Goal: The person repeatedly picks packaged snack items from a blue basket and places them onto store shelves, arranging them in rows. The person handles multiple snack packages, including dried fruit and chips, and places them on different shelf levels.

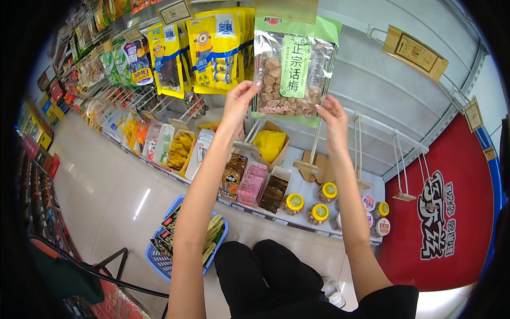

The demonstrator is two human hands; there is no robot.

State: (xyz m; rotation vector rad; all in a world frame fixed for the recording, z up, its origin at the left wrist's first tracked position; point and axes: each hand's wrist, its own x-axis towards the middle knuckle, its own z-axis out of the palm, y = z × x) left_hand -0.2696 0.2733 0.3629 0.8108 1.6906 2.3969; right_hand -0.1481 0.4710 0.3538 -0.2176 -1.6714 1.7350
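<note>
A clear and green bag of dried plums [271, 75] hangs upright at the top of the view, below a price tag holder. My left hand [244, 97] pinches its lower left edge between thumb and fingers. At its lower right edge, my right hand [332, 115] has thumb and fingers on the plastic. The bag's top is partly hidden by the tag holder. Just left of it hang yellow snack bags [215, 52] with a cartoon figure.
Metal display hooks [402, 167] stick out on the right. Below are a lower shelf with yellow-lidded jars [295, 204], pink packets [252, 183] and an open carton of yellow packets [271, 143]. A blue basket [159, 261] holding snack packets stands on the floor, beside my legs.
</note>
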